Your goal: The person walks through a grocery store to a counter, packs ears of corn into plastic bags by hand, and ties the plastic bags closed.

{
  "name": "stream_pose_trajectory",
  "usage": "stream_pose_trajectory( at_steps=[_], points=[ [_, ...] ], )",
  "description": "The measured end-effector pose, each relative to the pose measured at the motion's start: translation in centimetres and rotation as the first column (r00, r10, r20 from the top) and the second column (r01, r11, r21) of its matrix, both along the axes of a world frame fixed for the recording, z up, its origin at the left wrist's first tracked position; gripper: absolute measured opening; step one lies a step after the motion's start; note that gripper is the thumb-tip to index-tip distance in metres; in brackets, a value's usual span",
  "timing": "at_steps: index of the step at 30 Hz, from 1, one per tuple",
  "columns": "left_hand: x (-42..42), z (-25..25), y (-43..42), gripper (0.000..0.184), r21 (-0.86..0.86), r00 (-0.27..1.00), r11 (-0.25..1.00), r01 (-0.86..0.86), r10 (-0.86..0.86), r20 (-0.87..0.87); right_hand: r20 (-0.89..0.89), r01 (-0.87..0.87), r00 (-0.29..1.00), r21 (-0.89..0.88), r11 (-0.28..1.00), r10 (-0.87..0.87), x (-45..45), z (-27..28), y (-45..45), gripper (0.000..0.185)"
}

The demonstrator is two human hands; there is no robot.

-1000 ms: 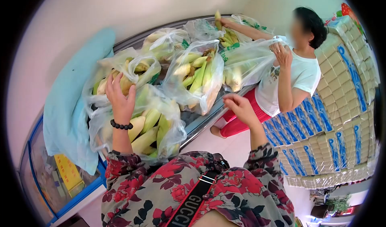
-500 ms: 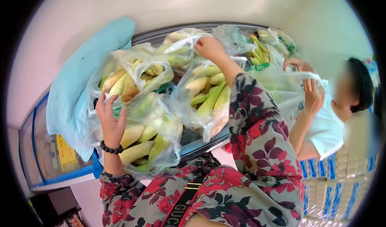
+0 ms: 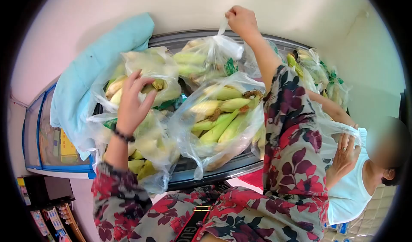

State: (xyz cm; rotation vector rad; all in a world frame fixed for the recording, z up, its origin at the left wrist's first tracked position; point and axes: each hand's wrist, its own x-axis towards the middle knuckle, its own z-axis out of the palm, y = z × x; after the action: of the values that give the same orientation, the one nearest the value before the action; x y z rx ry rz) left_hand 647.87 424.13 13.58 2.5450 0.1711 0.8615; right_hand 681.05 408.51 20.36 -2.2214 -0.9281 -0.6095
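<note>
My right hand [image 3: 243, 22] is raised near the wall, its fingers pinched on the pulled-up handle of a clear plastic bag of corn [image 3: 193, 59] at the back. Green print shows on that bag. My left hand [image 3: 134, 104], slightly blurred, has its fingers spread over the corn bags on the left. Behind it lies an open-topped bag of corn [image 3: 155, 64]; below it sits another corn bag [image 3: 148, 145]. Between my arms, a wide-open bag [image 3: 184, 132] shows green husked ears of corn [image 3: 227, 122].
All bags rest on a dark-framed freezer top [image 3: 214, 177]. A light blue cloth [image 3: 96, 70] is heaped on the left. At the right, a co-worker's hands [image 3: 344, 154] hold a clear bag [image 3: 330, 130], near more corn bags [image 3: 315, 68]. A shelf [image 3: 53, 220] stands lower left.
My right hand has moved up and right, stretching the bag's handle upward. My left hand has shifted right and up over the bags. The co-worker's hands have moved lower and to the right.
</note>
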Motion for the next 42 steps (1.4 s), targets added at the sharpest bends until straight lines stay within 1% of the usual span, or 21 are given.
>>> stream_pose_trajectory(
  at_steps=[4, 7, 8, 11, 12, 13, 15, 17, 19, 22, 25, 30, 31, 32, 33, 34, 36, 39, 40, 41, 42],
  points=[
    [11.6, -3.2, -0.2, 0.031, -0.002, 0.988, 0.989, 0.146, -0.146, -0.046, 0.009, -0.129, 0.992, 0.089, 0.988, 0.128, -1.0, -0.2, -1.2, 0.025],
    [19.7, -4.9, -3.2, 0.04, 0.088, 0.984, 0.996, 0.024, -0.009, -0.177, -0.246, -0.21, 0.945, 0.051, 0.976, 0.216, -2.8, 0.2, -2.3, 0.025],
    [22.0, -5.4, -3.7, 0.044, 0.133, 0.968, 0.99, -0.034, 0.066, -0.243, -0.205, -0.285, 0.94, -0.022, 0.958, 0.274, -1.9, -0.5, -2.4, 0.026],
    [27.1, -7.3, -3.8, 0.046, 0.246, 0.917, 0.96, -0.134, 0.215, -0.336, -0.545, -0.549, 0.674, 0.083, 0.832, 0.499, -0.7, -0.7, -4.5, 0.026],
    [28.4, -8.0, -2.9, 0.042, 0.093, 0.921, 0.986, -0.135, 0.16, -0.356, -0.617, -0.532, 0.468, 0.374, 0.76, 0.632, 2.0, -2.3, -4.6, 0.029],
    [29.0, -8.6, -2.0, 0.038, -0.067, 0.923, 0.988, -0.136, 0.102, -0.371, -0.6, -0.449, 0.646, 0.2, 0.871, 0.471, 3.2, -3.7, -4.8, 0.031],
    [28.9, -8.8, -1.8, 0.031, -0.108, 0.948, 0.988, -0.109, 0.071, -0.31, -0.436, -0.178, 0.893, -0.124, 0.976, 0.108, 5.2, -6.7, -5.0, 0.033],
    [28.2, -8.7, -1.7, 0.03, -0.201, 0.968, 0.976, -0.082, 0.031, -0.247, -0.221, -0.212, 0.96, -0.179, 0.961, 0.171, 6.1, -11.7, -3.8, 0.038],
    [28.0, -8.1, -1.2, 0.033, -0.212, 0.958, 0.976, -0.044, -0.019, -0.286, 0.032, -0.202, 0.974, -0.333, 0.921, 0.225, 4.8, -13.9, -2.0, 0.038],
    [26.6, -6.0, 0.5, 0.034, -0.099, 0.934, 0.993, 0.058, -0.089, -0.347, 0.088, 0.017, 0.995, -0.581, 0.814, 0.041, 5.5, -12.9, -1.4, 0.033],
    [23.5, -4.3, 1.4, 0.035, -0.012, 0.94, 0.994, 0.111, -0.109, -0.323, 0.188, 0.213, 0.973, -0.487, 0.847, -0.136, 7.6, -11.6, -3.9, 0.023],
    [20.0, -3.2, 0.4, 0.024, -0.188, 0.923, 0.981, 0.048, -0.115, -0.366, 0.145, 0.354, 0.935, -0.454, 0.818, -0.324, 9.2, -10.1, -6.5, 0.026],
    [20.4, -3.7, 0.6, 0.023, -0.179, 0.946, 0.98, 0.089, -0.14, -0.292, -0.268, 0.146, 0.937, -0.285, 0.947, -0.225, 8.6, -9.3, -5.8, 0.028],
    [20.9, -4.7, 0.7, 0.023, -0.172, 0.961, 0.977, 0.129, -0.165, -0.22, -0.614, 0.005, 0.789, -0.03, 1.0, -0.023, 8.0, -8.5, -5.0, 0.03],
    [21.4, -5.5, 0.9, 0.023, -0.158, 0.972, 0.974, 0.164, -0.187, -0.144, -0.815, -0.04, 0.525, 0.263, 0.964, 0.244, 7.3, -7.4, -4.3, 0.032],
    [22.0, -5.4, 0.8, 0.032, -0.237, 0.962, 0.961, 0.14, -0.189, -0.196, -0.771, -0.184, 0.433, 0.432, 0.883, 0.467, 6.1, -6.4, -3.8, 0.033],
    [23.1, -5.1, 0.2, 0.042, -0.126, 0.934, 0.992, 0.003, -0.047, -0.354, -0.56, -0.388, 0.156, 0.723, 0.572, 0.814, 4.0, -4.8, -3.1, 0.036],
    [24.6, -4.8, -0.7, 0.047, 0.012, 0.901, 0.998, -0.058, 0.057, -0.431, -0.489, -0.165, 0.42, 0.787, 0.594, 0.764, 6.8, -7.7, -1.6, 0.039],
    [25.0, -4.7, -0.8, 0.044, 0.002, 0.909, 0.999, -0.046, 0.043, -0.416, -0.579, -0.138, 0.694, 0.477, 0.868, 0.429, 8.3, -10.9, -0.7, 0.04],
    [25.7, -4.6, -1.2, 0.042, -0.007, 0.918, 1.0, -0.023, 0.018, -0.397, -0.548, -0.273, 0.785, 0.111, 0.956, 0.288, 9.0, -14.6, 0.1, 0.037],
    [26.2, -4.9, -1.2, 0.032, -0.072, 0.955, 0.997, -0.032, 0.01, -0.296, -0.456, -0.31, 0.876, -0.285, 0.907, 0.155, 9.2, -16.4, 0.4, 0.035]
  ],
)
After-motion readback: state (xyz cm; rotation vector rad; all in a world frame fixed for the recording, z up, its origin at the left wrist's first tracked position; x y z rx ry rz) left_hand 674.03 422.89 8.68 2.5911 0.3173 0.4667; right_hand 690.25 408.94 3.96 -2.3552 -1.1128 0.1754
